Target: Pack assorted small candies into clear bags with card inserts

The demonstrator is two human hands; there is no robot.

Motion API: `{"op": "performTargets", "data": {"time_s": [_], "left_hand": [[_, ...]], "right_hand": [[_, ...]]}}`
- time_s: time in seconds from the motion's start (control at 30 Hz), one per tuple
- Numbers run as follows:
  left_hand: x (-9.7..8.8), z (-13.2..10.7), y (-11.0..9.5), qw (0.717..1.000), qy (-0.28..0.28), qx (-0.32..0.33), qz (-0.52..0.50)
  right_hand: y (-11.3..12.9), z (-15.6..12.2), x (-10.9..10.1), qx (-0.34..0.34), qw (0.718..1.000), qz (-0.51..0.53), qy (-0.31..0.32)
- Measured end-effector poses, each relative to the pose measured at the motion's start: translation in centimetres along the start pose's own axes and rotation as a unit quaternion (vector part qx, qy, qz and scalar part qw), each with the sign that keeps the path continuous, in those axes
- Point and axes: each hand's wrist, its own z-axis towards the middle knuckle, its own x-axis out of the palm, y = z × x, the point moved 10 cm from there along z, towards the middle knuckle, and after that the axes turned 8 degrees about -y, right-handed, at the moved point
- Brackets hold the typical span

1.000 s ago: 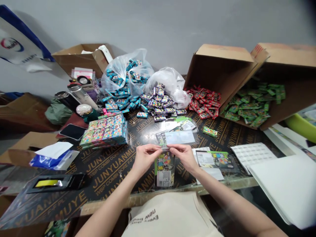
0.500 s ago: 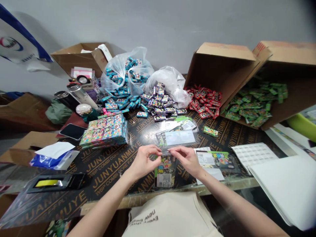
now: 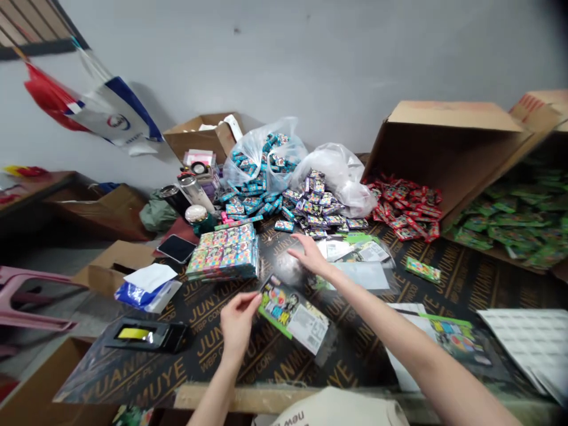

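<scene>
My left hand [image 3: 238, 322] pinches the upper left corner of a clear packet with a printed card [image 3: 290, 313], black and green with a pale label area. The packet slants over the dark tabletop. My right hand [image 3: 308, 255] reaches forward with its fingers apart, holding nothing that I can see. Left of it stands a stack of colourful small packs [image 3: 224, 251]. Beyond its fingers is a heap of purple packs [image 3: 317, 204]. Beneath and right of the right forearm lie more clear printed packets [image 3: 366, 275].
Blue packs [image 3: 252, 198] spill from a plastic bag at the back. Red packs [image 3: 406, 204] and green packs [image 3: 515, 207] lie by tilted cartons [image 3: 452, 115] on the right. One green pack [image 3: 423, 270] lies alone. A tape dispenser [image 3: 144, 335] and a phone [image 3: 176, 248] are at left.
My two hands have parted. The left hand has turned the packet to a slant, while the right has let go and moved forward, its fingers spreading. The view has swung left.
</scene>
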Motion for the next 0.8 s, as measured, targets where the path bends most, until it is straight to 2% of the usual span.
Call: {"op": "performTargets", "data": {"time_s": [0.07, 0.1, 0.13, 0.2, 0.27, 0.37, 0.4, 0.47, 0.53, 0.6, 0.7, 0.8], "left_hand": [[-2.2, -0.6, 3.7, 0.998, -0.007, -0.043, 0.048], [-3.1, -0.9, 4.7, 0.995, -0.011, -0.038, 0.087], [-4.0, -1.1, 5.0, 0.992, -0.026, -0.014, 0.122], [-4.3, -1.2, 4.5, 0.987, -0.034, 0.026, 0.154], [-2.8, -0.9, 3.7, 0.993, 0.001, 0.019, 0.117], [1.8, -0.3, 3.6, 0.991, 0.100, -0.088, -0.003], [3.3, -0.2, 3.6, 0.983, 0.120, -0.131, -0.045], [5.7, 0.1, 3.5, 0.964, 0.120, -0.199, -0.126], [7.6, 0.3, 3.4, 0.943, 0.108, -0.243, -0.198], [9.3, 0.3, 3.2, 0.927, 0.115, -0.270, -0.234], [11.4, -0.7, 3.0, 0.929, 0.166, -0.270, -0.192], [12.9, -2.4, 2.4, 0.933, 0.230, -0.241, -0.133]], "right_hand": [[-1.4, 3.8, 2.1, 0.005, 0.997, -0.078, 0.004], [-1.9, 5.4, 2.9, 0.010, 0.996, -0.092, 0.004], [-2.3, 6.6, 3.5, 0.013, 0.995, -0.096, 0.004], [-2.6, 8.5, 4.5, 0.015, 0.994, -0.110, 0.010], [-2.7, 9.5, 5.0, 0.017, 0.993, -0.112, 0.024], [-2.5, 9.3, 5.0, 0.024, 0.995, -0.091, 0.046], [-2.5, 8.7, 4.9, 0.028, 0.995, -0.078, 0.053], [-2.2, 6.3, 4.5, 0.036, 0.996, -0.055, 0.067], [-1.7, 2.4, 4.2, 0.047, 0.994, 0.002, 0.095], [-0.9, -2.1, 3.3, 0.058, 0.985, 0.110, 0.117], [0.8, -7.3, -0.1, 0.029, 0.973, 0.209, 0.090], [2.8, -10.0, -2.9, -0.047, 0.980, 0.169, 0.094]]}}
